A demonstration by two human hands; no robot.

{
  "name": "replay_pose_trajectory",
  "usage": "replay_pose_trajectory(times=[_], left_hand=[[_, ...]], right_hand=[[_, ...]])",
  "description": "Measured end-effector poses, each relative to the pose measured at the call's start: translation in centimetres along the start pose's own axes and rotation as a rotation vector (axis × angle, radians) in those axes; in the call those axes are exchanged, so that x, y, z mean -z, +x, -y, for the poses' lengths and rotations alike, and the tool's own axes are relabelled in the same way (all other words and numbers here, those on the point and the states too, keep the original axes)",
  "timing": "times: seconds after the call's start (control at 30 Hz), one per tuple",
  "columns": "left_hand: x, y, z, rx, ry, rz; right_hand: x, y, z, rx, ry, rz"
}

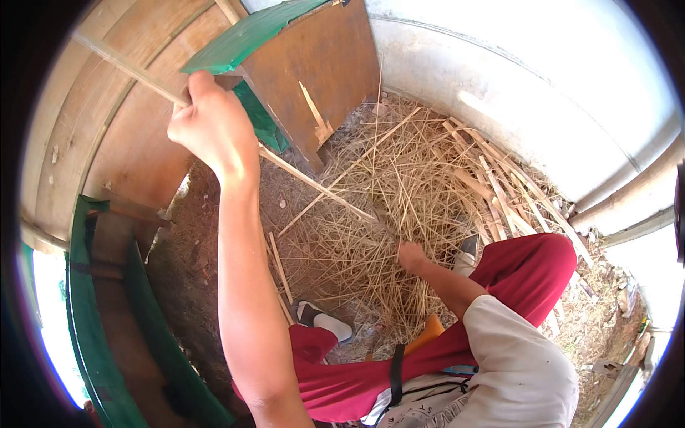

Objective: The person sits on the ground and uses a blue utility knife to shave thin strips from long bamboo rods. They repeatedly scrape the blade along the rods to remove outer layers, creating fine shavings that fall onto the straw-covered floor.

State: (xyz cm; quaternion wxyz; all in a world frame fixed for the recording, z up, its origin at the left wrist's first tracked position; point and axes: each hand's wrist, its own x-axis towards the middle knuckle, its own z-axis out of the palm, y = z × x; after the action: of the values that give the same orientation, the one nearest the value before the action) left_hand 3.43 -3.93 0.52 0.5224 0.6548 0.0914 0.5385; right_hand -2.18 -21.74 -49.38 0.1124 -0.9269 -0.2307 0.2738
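Bamboo strip [300, 175] in closed left fingers [207, 118], right hand [412, 255] among strips

The left hand [212, 128] is gripping a long thin bamboo strip [235, 128] just below the green-edged wooden board [300, 64]. Below and right of that board, the right hand [412, 255] is pressing closed-fingered into the heap of split straw-coloured strips [399, 192].

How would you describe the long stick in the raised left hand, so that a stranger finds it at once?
Start at the brown board with a green edge leaning against the pale wall. The left hand is raised just in front of it, closed around a long thin wooden strip. Unlike the loose sticks in the pile, it is the longest, with its far end slanting down into them.
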Motion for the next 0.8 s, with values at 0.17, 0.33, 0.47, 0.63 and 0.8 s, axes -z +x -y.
replay_pose_trajectory(times=[0.17,0.33,0.47,0.63,0.8], left_hand=[[1.6,0.0,-1.1,0.1,-0.163,0.034],[7.5,2.7,-8.7,0.114,-0.263,-0.071],[18.0,7.0,-16.6,-0.027,-0.415,0.143],[29.0,9.7,-18.4,-0.132,-0.45,0.109],[35.9,8.2,-17.9,-0.15,-0.451,-0.096]], right_hand=[[2.9,-0.6,1.1,0.023,0.03,0.052],[1.5,0.2,-0.2,0.043,-0.051,0.117],[1.7,0.0,0.8,0.025,-0.089,0.155],[6.6,1.5,0.4,-0.065,0.378,0.101],[17.1,-2.9,2.1,-0.05,0.886,0.248]])
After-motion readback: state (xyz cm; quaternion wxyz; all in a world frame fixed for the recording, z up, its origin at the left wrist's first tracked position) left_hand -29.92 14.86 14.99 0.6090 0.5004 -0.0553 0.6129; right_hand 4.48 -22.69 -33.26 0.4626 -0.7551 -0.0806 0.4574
